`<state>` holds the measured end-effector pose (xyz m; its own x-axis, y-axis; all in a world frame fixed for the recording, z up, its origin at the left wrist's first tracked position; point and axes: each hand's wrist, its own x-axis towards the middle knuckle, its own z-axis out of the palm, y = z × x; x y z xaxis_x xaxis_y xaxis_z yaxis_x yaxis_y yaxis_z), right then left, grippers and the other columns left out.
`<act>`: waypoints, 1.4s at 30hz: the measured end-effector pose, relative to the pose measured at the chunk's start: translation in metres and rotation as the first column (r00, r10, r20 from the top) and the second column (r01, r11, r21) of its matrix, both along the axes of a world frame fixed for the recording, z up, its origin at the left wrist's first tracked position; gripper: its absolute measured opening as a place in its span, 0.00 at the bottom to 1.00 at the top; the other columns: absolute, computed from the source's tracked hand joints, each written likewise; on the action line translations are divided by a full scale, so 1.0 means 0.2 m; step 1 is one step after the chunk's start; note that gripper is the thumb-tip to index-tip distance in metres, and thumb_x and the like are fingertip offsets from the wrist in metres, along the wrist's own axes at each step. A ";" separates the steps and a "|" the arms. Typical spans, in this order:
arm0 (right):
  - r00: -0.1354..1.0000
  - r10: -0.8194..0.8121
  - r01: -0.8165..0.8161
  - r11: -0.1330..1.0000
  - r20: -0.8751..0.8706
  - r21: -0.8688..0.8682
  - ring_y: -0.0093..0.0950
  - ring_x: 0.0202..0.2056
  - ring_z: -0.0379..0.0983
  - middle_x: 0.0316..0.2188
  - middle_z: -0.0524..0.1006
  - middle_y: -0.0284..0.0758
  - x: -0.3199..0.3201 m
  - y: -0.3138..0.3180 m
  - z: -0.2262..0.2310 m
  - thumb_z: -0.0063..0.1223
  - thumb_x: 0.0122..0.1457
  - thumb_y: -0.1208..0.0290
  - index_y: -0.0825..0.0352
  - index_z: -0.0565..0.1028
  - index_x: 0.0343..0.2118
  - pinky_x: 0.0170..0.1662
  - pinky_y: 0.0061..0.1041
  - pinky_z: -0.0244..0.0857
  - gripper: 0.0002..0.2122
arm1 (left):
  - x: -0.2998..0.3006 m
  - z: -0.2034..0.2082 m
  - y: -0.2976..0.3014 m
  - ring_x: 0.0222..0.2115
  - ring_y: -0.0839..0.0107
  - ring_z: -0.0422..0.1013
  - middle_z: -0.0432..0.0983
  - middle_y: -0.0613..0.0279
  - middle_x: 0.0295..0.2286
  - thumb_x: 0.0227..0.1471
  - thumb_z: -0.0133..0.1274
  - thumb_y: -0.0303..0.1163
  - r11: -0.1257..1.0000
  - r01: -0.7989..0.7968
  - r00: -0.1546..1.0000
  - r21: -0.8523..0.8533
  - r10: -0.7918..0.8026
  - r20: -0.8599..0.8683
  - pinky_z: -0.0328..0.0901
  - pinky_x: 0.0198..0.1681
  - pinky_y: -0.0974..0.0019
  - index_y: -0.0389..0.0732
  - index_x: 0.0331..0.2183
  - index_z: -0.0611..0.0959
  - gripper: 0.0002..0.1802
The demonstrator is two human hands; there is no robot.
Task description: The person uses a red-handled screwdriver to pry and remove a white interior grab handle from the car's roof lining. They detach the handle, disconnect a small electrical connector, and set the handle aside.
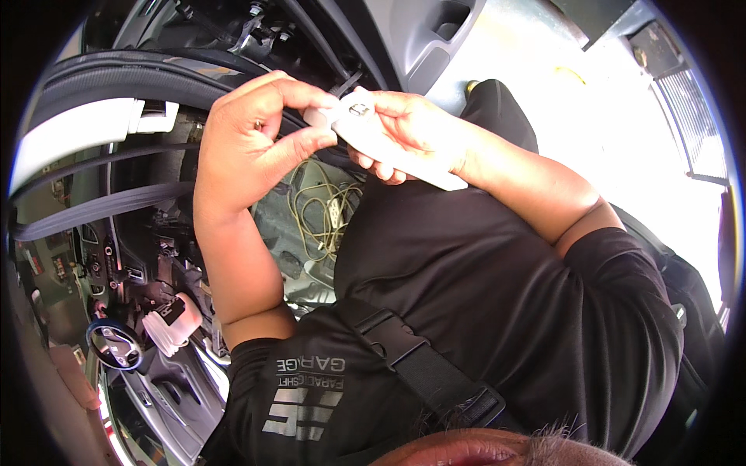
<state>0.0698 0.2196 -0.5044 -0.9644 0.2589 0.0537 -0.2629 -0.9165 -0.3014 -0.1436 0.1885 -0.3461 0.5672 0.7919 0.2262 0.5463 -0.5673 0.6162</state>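
A stripped car interior opens around the hands: a bare, dull grey-green floor (268, 213) lies below and between them, bearing a loosely coiled yellow cable (336, 211) with a pale plug. Left of the left grip (245, 144) run a smooth white body frame (85, 144) and flat, woven dark webbing (101, 211); farther below it sits a round steering wheel (114, 344) with a dark rim. Above the right grip (420, 128) stands a grey moulded door panel (423, 50), and well off to its right the ground (544, 109) glares almost white. The right grip is closed around a long, smooth, slightly curved white piece (404, 159), fingers beneath, a small dark mark near its upper end, its flat tail extending past the palm. The left grip is nearly closed, thumb and forefinger pinching a small rounded pale part (317, 118) at that upper end; whether the two are joined, I cannot tell.
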 end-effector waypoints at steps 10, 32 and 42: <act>0.992 -0.041 0.028 0.994 0.117 0.107 0.31 0.30 0.82 0.30 0.82 0.38 -0.04 -0.03 0.08 0.28 0.78 0.49 0.68 0.77 0.49 0.27 0.29 0.75 0.27 | 0.07 0.11 0.03 0.28 0.75 0.72 0.78 0.65 0.28 0.46 0.70 0.24 0.974 0.008 0.972 -0.224 -0.060 -0.226 0.65 0.33 0.70 0.38 0.40 0.91 0.15; 0.990 -0.123 0.115 0.988 0.073 0.105 0.14 0.23 0.66 0.25 0.72 0.23 -0.07 -0.13 0.13 0.36 0.76 0.64 0.63 0.72 0.33 0.24 0.13 0.60 0.15 | 0.18 0.20 -0.05 0.23 0.71 0.67 0.76 0.62 0.25 0.53 0.63 0.27 0.976 -0.099 0.862 -0.196 -0.015 -0.507 0.62 0.29 0.67 0.36 0.33 0.85 0.06; 0.796 -0.386 0.221 0.903 0.467 0.369 0.22 0.14 0.74 0.22 0.80 0.35 -0.13 -0.05 0.17 0.32 0.78 0.60 0.68 0.75 0.45 0.14 0.20 0.67 0.18 | 0.20 0.06 -0.16 0.30 0.62 0.75 0.76 0.56 0.31 0.52 0.61 0.20 0.983 -0.108 0.837 0.147 0.169 -0.521 0.68 0.34 0.63 0.35 0.34 0.83 0.05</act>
<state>0.0441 0.2088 -0.4711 -0.7406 0.5953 -0.3115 -0.2418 -0.6687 -0.7031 -0.1039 0.1575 -0.3342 0.5109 0.8595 0.0112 0.8490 -0.5066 0.1502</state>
